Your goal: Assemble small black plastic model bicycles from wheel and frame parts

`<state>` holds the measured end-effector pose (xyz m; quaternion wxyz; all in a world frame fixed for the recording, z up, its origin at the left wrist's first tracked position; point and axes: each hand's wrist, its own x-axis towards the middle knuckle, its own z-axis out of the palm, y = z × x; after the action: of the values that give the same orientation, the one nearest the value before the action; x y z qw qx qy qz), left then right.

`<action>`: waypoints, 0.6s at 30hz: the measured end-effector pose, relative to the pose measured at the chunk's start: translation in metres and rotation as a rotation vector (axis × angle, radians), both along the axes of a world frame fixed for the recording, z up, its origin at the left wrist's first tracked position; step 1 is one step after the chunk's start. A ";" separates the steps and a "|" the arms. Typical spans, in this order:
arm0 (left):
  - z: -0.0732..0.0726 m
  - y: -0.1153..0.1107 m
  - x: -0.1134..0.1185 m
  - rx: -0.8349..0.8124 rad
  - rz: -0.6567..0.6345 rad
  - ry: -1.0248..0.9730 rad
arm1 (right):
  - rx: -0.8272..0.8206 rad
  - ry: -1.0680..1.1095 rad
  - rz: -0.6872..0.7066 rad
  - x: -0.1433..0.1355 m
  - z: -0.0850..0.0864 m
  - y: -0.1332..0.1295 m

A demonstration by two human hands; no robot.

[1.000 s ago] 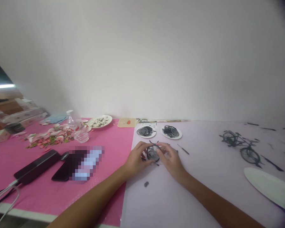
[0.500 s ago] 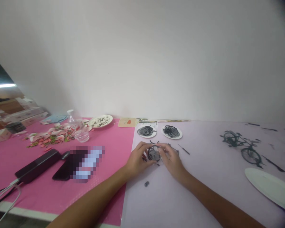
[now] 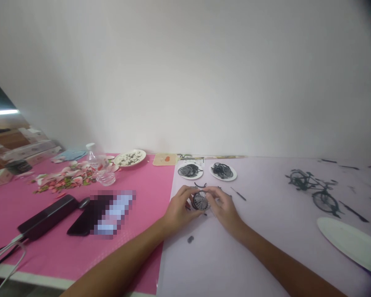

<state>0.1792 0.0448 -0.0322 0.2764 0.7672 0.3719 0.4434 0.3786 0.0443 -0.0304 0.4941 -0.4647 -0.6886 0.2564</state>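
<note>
A small black spoked toy bicycle wheel [image 3: 200, 201] is held upright between my two hands over the pale tabletop [image 3: 222, 260]. My left hand [image 3: 179, 208] grips its rim from the left, thumb below and fingers above. From the right, my right hand [image 3: 222, 206] pinches the upper right of the rim. Dark thin parts stick out around the wheel, partly hidden by my fingers. Curved black pieces [image 3: 200, 185] lie just beyond. Nearer to me is a small dark part [image 3: 190, 239]. A screwdriver [image 3: 238, 194] lies right of my right hand.
Two white plates [image 3: 200, 175] [image 3: 235, 175] of black parts stand by the wall. At right are an assembled toy bicycle [image 3: 315, 189] and an oval white plate [image 3: 349, 243]. The pink left side carries a phone [image 3: 91, 216], a black power bank [image 3: 49, 216] and petals [image 3: 71, 175].
Both hands keep the wheel in almost the same grip and place. The whole view has shifted very slightly.
</note>
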 end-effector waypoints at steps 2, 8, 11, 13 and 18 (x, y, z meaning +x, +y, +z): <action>0.001 -0.001 0.001 -0.007 0.027 -0.017 | -0.019 0.029 0.006 -0.003 -0.001 -0.002; 0.000 0.002 -0.001 0.017 0.136 -0.076 | -0.034 0.087 0.000 -0.007 -0.005 -0.004; 0.000 0.003 -0.001 0.030 0.163 -0.092 | -0.042 0.070 0.016 -0.006 -0.003 -0.003; 0.000 0.003 0.000 0.035 0.173 -0.098 | -0.047 0.086 0.022 -0.006 -0.002 -0.003; -0.001 0.003 0.000 0.053 0.179 -0.105 | -0.081 0.177 0.020 -0.009 -0.003 -0.004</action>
<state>0.1796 0.0475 -0.0333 0.2345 0.7135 0.4122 0.5158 0.3700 0.0405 -0.0336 0.5315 -0.4529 -0.6358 0.3289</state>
